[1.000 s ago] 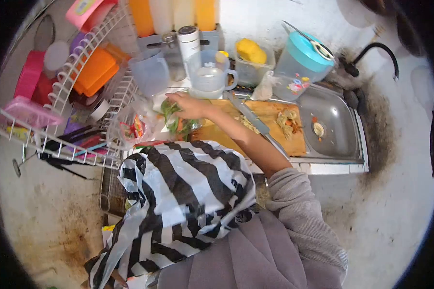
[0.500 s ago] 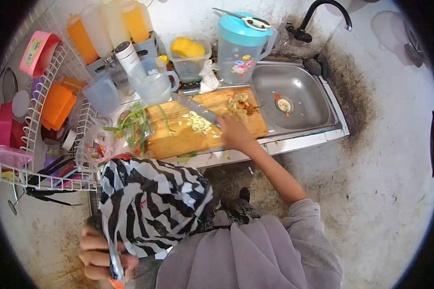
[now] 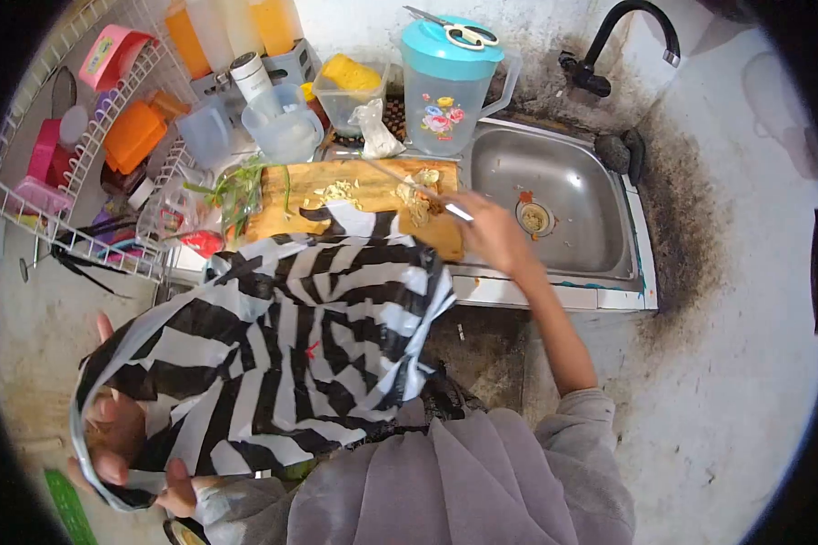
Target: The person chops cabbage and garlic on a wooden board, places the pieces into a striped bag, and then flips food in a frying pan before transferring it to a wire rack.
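While the left hand point(image 3: 121, 429) loosely grasps a zebra-striped plastic bag point(image 3: 273, 354), likely light and limp, by its best hold, the rim, before a wooden chopping board point(image 3: 311, 178), the right hand point(image 3: 495, 233) clasps a stiff-looking knife point(image 3: 458, 212) at its handle end.

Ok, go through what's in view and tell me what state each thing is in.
Striped bag: mouth open
Left hand: at the bag's mouth, grip unclear
Right hand: closed on the knife
Knife: held, blade over the board
Cutting board: partly covered by the bag
Pale pieces: chopped
Pitcher: lid on
Faucet: no water running
Sink: scraps around the drain
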The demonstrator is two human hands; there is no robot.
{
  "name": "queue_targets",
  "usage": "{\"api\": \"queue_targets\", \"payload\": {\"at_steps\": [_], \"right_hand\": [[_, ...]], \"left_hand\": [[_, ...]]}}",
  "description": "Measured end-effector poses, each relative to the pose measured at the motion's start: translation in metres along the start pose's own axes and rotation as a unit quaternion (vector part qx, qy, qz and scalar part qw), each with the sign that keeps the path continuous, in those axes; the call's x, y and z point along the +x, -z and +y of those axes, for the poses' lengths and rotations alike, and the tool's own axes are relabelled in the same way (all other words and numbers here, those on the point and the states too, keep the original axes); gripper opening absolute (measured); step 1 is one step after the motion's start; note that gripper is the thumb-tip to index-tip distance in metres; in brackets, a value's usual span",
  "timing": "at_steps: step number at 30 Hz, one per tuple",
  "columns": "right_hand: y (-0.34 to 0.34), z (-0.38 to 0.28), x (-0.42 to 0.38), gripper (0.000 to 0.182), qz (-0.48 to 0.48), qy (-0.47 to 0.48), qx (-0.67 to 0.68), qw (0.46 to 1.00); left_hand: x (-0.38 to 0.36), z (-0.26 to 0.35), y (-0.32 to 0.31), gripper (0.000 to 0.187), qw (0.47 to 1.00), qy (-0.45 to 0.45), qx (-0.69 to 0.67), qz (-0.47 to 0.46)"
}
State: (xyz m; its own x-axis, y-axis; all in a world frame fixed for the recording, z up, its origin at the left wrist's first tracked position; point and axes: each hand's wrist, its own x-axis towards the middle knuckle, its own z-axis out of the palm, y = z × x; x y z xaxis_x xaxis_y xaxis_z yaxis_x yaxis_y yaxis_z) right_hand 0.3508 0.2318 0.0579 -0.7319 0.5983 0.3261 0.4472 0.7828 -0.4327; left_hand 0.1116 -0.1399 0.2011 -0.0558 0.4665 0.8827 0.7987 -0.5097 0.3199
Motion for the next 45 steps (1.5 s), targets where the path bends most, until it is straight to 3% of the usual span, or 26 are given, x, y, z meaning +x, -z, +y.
{"api": "queue_targets", "payload": {"at_steps": [2,3,4,5,7,9,10,11,12,13,17,20,23,25,28,30,32,33,34,36,38,40,43,45], "right_hand": [[0.016,0.034,-0.006,0.032,0.031,0.033,0.012,0.999],[0.019,0.052,-0.007,0.032,0.018,0.01,0.016,1.0],[0.019,0.068,-0.006,0.033,0.006,-0.012,0.019,1.0],[0.016,0.083,-0.003,0.033,0.004,-0.009,0.02,1.0],[0.005,0.107,0.003,0.032,-0.009,-0.047,-0.026,0.999],[-0.006,0.124,0.01,0.031,-0.026,-0.056,-0.022,0.998],[-0.009,0.128,0.012,0.03,-0.044,-0.068,-0.02,0.997],[-0.009,0.127,0.011,0.03,-0.045,-0.067,-0.019,0.997],[-0.007,0.123,0.011,0.031,-0.048,-0.068,-0.025,0.996],[-0.005,0.122,0.01,0.031,-0.051,-0.069,-0.032,0.996],[-0.004,0.132,0.008,0.031,-0.062,-0.042,0.016,0.997],[0.005,0.126,0.002,0.031,-0.093,-0.054,-0.003,0.994],[0.008,0.122,-0.005,0.031,-0.069,-0.073,-0.053,0.994],[0.0,0.132,-0.009,0.03,-0.002,-0.047,0.0,0.999],[0.005,0.131,-0.007,0.029,-0.039,-0.058,-0.023,0.997],[0.011,0.12,-0.003,0.029,-0.053,-0.087,-0.025,0.994],[0.012,0.115,-0.003,0.029,-0.067,-0.115,-0.026,0.991],[0.011,0.114,-0.006,0.031,-0.023,-0.14,-0.01,0.99],[0.011,0.112,-0.011,0.034,0.019,-0.164,0.005,0.986],[0.018,0.104,-0.028,0.037,0.026,-0.18,0.041,0.982],[0.015,0.095,-0.049,0.04,0.03,-0.197,0.078,0.977],[0.004,0.082,-0.071,0.041,0.103,-0.187,0.199,0.956],[-0.001,0.033,-0.088,0.041,0.017,-0.263,0.172,0.949],[-0.022,0.014,-0.095,0.044,-0.006,-0.286,0.236,0.929]], "left_hand": [[0.017,-0.004,-0.01,0.086,0.969,-0.106,-0.208,-0.085],[0.008,0.005,-0.025,0.086,0.97,-0.102,-0.206,-0.083],[-0.006,0.018,-0.051,0.076,0.994,0.061,-0.083,0.033],[-0.013,0.029,-0.072,0.066,0.963,0.219,0.045,0.148],[0.001,0.007,-0.106,0.07,0.948,0.262,-0.181,0.004],[-0.005,-0.021,-0.131,0.082,0.919,0.294,-0.226,-0.137],[-0.008,-0.036,-0.148,0.083,0.882,0.292,-0.329,-0.169],[-0.02,-0.05,-0.161,0.082,0.842,0.347,-0.377,-0.172],[-0.028,-0.065,-0.171,0.081,0.844,0.377,-0.319,-0.209],[-0.038,-0.08,-0.184,0.079,0.84,0.4,-0.314,-0.189],[-0.057,-0.121,-0.215,0.073,0.873,0.347,-0.237,-0.248],[-0.059,-0.135,-0.23,0.074,0.878,0.339,-0.243,-0.233],[-0.064,-0.138,-0.241,0.078,0.879,0.333,-0.249,-0.233],[-0.065,-0.138,-0.249,0.079,0.877,0.337,-0.264,-0.217],[-0.068,-0.154,-0.262,0.081,0.891,0.316,-0.242,-0.219],[-0.063,-0.162,-0.268,0.073,0.896,0.317,-0.243,-0.193],[-0.056,-0.169,-0.269,0.059,0.918,0.229,-0.097,-0.309],[-0.053,-0.168,-0.271,0.039,0.913,0.239,-0.108,-0.313],[-0.052,-0.166,-0.27,0.039,0.913,0.24,-0.108,-0.312],[-0.052,-0.165,-0.269,0.033,0.892,0.215,-0.032,-0.395],[-0.05,-0.166,-0.268,0.032,0.898,0.171,-0.007,-0.406],[-0.05,-0.164,-0.271,0.027,0.902,0.119,0.045,-0.412],[-0.068,-0.173,-0.282,0.022,0.918,0.113,0.069,-0.375],[-0.072,-0.171,-0.287,0.02,0.922,0.123,0.083,-0.358]]}}
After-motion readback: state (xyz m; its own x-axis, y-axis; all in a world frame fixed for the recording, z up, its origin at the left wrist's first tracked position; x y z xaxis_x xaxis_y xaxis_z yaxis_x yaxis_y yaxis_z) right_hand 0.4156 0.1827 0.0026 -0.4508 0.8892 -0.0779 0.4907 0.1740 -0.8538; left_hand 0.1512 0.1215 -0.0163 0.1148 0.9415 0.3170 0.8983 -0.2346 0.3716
